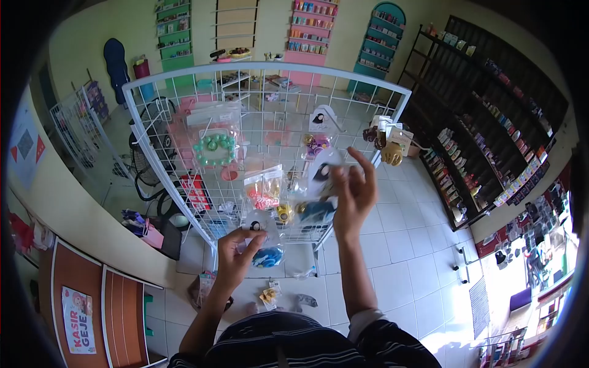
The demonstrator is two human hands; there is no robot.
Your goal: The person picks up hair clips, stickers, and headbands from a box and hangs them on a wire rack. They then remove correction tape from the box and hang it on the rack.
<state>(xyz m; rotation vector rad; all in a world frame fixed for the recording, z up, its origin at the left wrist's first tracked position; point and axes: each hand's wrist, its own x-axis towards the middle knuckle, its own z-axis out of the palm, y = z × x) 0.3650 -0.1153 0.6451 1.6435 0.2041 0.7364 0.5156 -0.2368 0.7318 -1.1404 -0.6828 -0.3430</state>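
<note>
My left hand (pixel 235 256) pinches the top of a clear packet with a white card; a blue scrunchie-like item (pixel 267 257) lies inside. Higher and to the right, my right hand (pixel 356 199) has its thumb at the edge of another clear packet (pixel 321 173), with the index finger raised. This packet is tilted and blurred, and holds something dark teal (pixel 316 212). Both hands are in front of a white wire grid rack (pixel 265 66). On the rack between them hang a red-and-white packet (pixel 264 195) and a yellow item (pixel 284 213).
Green beaded accessories (pixel 215 150), a purple packet (pixel 316 145) and brown hair claws (pixel 391 153) hang on the rack. Packets (pixel 270 295) lie on the tiled floor below. A brown counter (pixel 92 306) stands at left, dark shelves (pixel 485 110) at right.
</note>
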